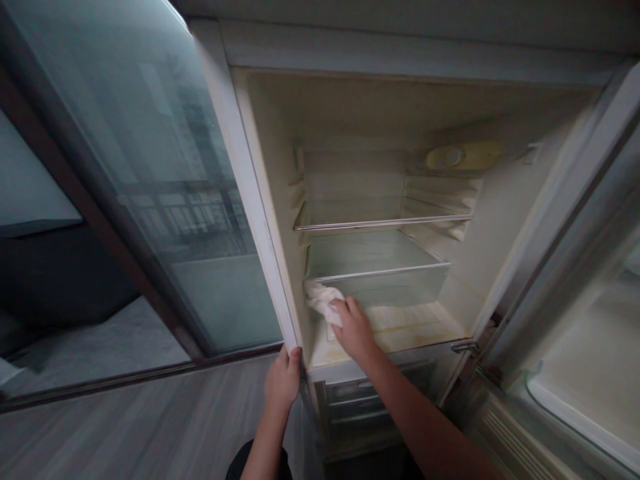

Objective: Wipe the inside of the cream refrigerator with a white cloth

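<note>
In the head view, a fridge (260, 220) stands open in front of me. My right hand (354, 331) reaches inside and grips a crumpled white cloth (324, 300). The cloth lies against the left inner wall, by the front left corner of the lower glass shelf (370, 253). Below my hand is the fridge floor (415, 320), which has yellowish stains. My left hand (283, 378) is closed round the lower left edge of the fridge frame, thumb on the front.
An upper glass shelf (385, 222) and a yellow control housing (463, 157) are inside. The open door (590, 320) is at right, with a metal hinge (465, 347). Drawers (370, 400) sit below. Left are a sliding glass door (210, 253) and wooden floor (175, 427).
</note>
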Available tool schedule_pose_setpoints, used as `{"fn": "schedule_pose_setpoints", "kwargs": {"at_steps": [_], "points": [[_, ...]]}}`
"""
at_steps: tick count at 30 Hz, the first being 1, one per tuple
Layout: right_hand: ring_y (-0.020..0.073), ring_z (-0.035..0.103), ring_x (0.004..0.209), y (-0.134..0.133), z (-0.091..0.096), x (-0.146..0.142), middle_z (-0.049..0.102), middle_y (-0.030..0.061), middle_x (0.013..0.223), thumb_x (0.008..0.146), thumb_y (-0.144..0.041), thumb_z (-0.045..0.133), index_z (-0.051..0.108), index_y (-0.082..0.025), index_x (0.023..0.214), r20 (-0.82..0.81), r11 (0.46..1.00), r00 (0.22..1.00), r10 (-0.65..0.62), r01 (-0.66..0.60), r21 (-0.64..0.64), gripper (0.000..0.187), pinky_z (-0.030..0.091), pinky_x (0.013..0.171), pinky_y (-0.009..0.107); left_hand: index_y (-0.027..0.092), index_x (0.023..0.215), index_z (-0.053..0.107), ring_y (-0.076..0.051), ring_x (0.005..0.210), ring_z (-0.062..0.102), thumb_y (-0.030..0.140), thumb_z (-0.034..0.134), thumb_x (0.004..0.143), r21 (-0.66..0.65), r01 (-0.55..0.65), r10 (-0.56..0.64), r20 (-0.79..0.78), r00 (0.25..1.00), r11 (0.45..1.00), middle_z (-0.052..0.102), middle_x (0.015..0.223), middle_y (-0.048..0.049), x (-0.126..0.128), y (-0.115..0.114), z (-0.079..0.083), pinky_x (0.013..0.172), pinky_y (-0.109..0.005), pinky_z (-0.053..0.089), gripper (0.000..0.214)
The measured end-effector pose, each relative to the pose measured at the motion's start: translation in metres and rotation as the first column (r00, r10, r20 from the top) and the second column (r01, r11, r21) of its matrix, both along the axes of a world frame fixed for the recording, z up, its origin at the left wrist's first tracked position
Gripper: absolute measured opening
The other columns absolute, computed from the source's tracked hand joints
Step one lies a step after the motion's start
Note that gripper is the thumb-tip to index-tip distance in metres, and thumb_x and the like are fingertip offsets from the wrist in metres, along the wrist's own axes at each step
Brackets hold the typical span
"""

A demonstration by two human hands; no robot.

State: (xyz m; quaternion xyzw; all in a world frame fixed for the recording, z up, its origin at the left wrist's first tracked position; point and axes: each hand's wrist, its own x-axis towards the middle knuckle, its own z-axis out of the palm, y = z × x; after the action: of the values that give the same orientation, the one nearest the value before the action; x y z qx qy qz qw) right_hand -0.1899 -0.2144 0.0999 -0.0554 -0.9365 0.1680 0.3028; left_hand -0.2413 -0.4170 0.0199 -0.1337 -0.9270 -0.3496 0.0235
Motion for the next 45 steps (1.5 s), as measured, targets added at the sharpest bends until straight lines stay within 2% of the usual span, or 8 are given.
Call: {"fn": "schedule_pose_setpoints", "kwargs": {"at_steps": [4,8,13,18,22,31,36,45], "points": [[0.0256,0.054,0.103,-0.044,0.012,-0.027,0.059,0.0130,0.113,0.089,-0.022,0.053,0.054,-0.017,0.121,0.123,0.989,0.992,0.032,-0.050,0.141,0.032,0.044,0.087,0.037,0.018,0.126,0.059,-0.033,0.113,0.065,0.052,0.015,0.098,-0.004,-0.003,0.003,0.005,1.000,1.000,0.071,0.119,-0.0168,0.001,0.002,0.001,0.087,-0.041,0.049,0.062],[0.0254,0.052,0.103,-0.034,0.009,-0.039,0.058,0.0112,0.111,0.087,-0.023,0.057,0.056,-0.018,0.115,0.079,0.986,0.997,-0.006,-0.007,0.165,0.028,0.043,0.087,0.037,0.017,0.127,0.059,-0.034,0.117,0.063,0.052,0.015,0.098,-0.006,-0.015,0.015,0.015,1.000,1.000,0.070,0.121,-0.0177,0.000,0.001,0.001,0.090,-0.042,0.049,0.064],[0.0255,0.049,0.103,0.054,-0.006,-0.004,0.053,0.0110,0.108,0.080,-0.017,0.058,0.061,-0.019,0.108,-0.078,0.949,0.948,-0.309,0.312,0.042,0.028,0.040,0.090,0.037,0.018,0.125,0.060,-0.033,0.118,0.063,0.054,0.014,0.098,-0.011,-0.005,0.005,0.011,1.000,1.000,0.070,0.122,-0.0168,0.000,-0.002,-0.001,0.091,-0.041,0.049,0.065],[0.0252,0.050,0.104,0.169,-0.011,0.042,0.048,0.0165,0.116,0.082,-0.015,0.047,0.052,-0.013,0.124,-0.192,0.751,0.727,-0.659,0.623,-0.220,0.043,0.042,0.090,0.036,0.018,0.123,0.061,-0.033,0.114,0.065,0.054,0.013,0.097,-0.027,-0.019,0.019,0.009,1.000,0.999,0.070,0.120,-0.0166,-0.001,-0.002,-0.004,0.089,-0.041,0.050,0.066],[0.0279,0.050,0.104,0.197,-0.022,0.053,0.051,0.0211,0.113,0.087,-0.023,0.044,0.051,-0.007,0.122,-0.145,0.668,0.655,-0.742,0.703,-0.242,0.039,0.044,0.087,0.040,0.019,0.124,0.061,-0.033,0.114,0.065,0.052,0.015,0.097,-0.034,-0.030,0.031,0.022,0.999,0.999,0.071,0.119,-0.0161,-0.004,-0.001,-0.006,0.088,-0.041,0.049,0.063],[0.0371,0.053,0.105,0.121,-0.043,0.023,0.052,0.0309,0.115,0.086,-0.024,0.044,0.052,-0.001,0.121,0.171,0.660,0.648,-0.743,0.751,0.021,0.043,0.050,0.078,0.051,0.018,0.119,0.063,-0.033,0.115,0.064,0.049,0.017,0.098,-0.042,-0.034,0.035,0.030,0.999,0.999,0.071,0.118,-0.0168,-0.002,0.000,-0.004,0.088,-0.042,0.050,0.059],[0.0300,0.054,0.106,0.050,-0.031,0.002,0.054,0.0222,0.119,0.090,-0.024,0.045,0.057,-0.007,0.118,0.255,0.925,0.901,-0.352,0.376,-0.053,0.035,0.046,0.094,0.044,0.019,0.115,0.064,-0.032,0.114,0.065,0.050,0.016,0.098,-0.036,-0.030,0.031,0.019,0.999,0.999,0.071,0.119,-0.0162,-0.001,0.001,-0.002,0.087,-0.040,0.051,0.059],[0.0294,0.047,0.121,-0.074,-0.036,-0.013,0.052,0.0178,0.132,0.093,-0.022,0.042,0.056,-0.012,0.132,0.273,0.995,0.958,0.084,-0.064,-0.081,0.042,0.042,0.104,0.042,0.018,0.125,0.060,-0.032,0.119,0.062,0.053,0.014,0.097,0.020,0.011,-0.011,0.024,1.000,1.000,0.069,0.123,-0.0170,0.002,0.001,0.001,0.092,-0.042,0.049,0.064]]}}
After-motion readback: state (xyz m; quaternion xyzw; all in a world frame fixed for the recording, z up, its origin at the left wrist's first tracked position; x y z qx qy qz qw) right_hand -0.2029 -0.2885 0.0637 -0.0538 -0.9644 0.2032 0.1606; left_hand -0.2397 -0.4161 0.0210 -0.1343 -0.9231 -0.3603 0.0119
